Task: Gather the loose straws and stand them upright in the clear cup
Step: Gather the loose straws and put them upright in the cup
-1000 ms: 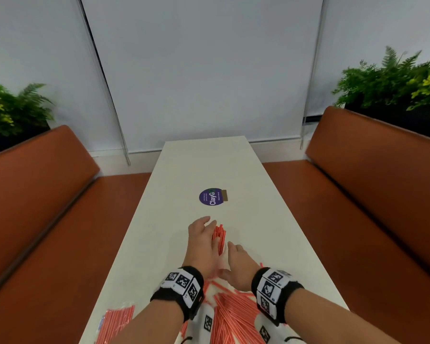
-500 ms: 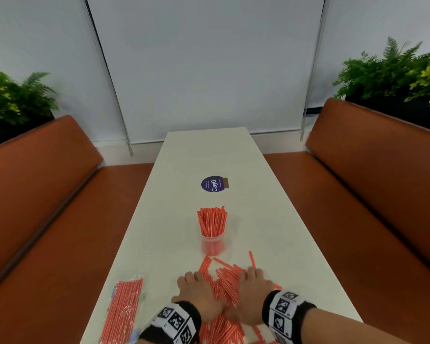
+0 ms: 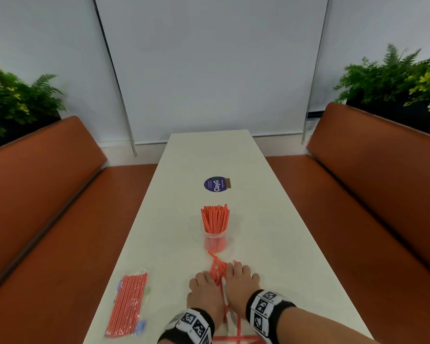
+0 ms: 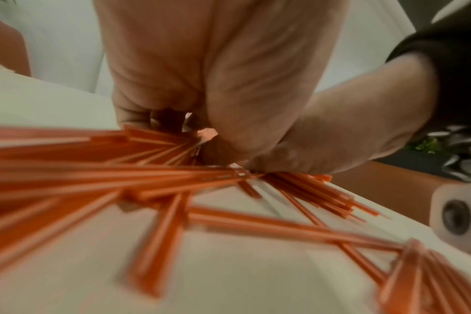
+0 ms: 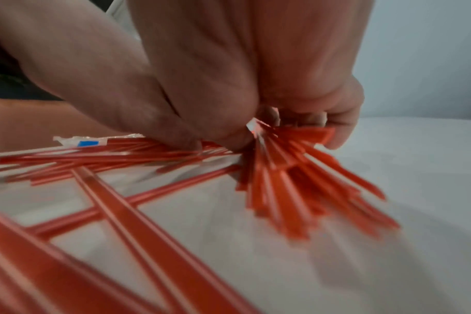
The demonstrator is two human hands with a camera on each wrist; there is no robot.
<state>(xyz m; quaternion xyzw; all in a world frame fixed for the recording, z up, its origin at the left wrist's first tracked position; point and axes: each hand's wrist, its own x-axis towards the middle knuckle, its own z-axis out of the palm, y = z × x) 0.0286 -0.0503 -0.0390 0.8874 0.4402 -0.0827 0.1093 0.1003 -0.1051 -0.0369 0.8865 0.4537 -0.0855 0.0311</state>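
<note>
Grip, left: left hand (image 3: 205, 292) lies palm down on the loose straws (image 3: 219, 270), fingers curled round a fan of them in the left wrist view (image 4: 153, 146).
Grip, right: right hand (image 3: 238, 281) sits just beside the left, fingers bent over and clamped on a second fan of straws (image 5: 296, 148); the two hands touch at the thumbs.
Wrist bands: two, one on each wrist, black with white squares bearing black marker patterns (image 3: 263, 306).
Loose straws: red with thin white stripes, too many and too overlapped to count; they lie flat on the counter (image 3: 283, 232), crossing one another under and between both hands, with a few running toward the near edge.
Packet: one clear plastic packet of red straws (image 3: 129, 302) lies flat on the counter to the left of the hands, apart from them.
Clear cup: one clear cup (image 3: 215, 240) stands upright on the counter just beyond the hands, full of a bunch of upright straws (image 3: 215, 217); the farthest loose straws reach almost to its base.
Sticker: one round purple sticker (image 3: 215, 184) lies on the counter beyond the cup.
Benches: two brown padded benches, one on each side (image 3: 47, 194).
Plants: two clumps of green plants, one behind each bench (image 3: 395, 75).
</note>
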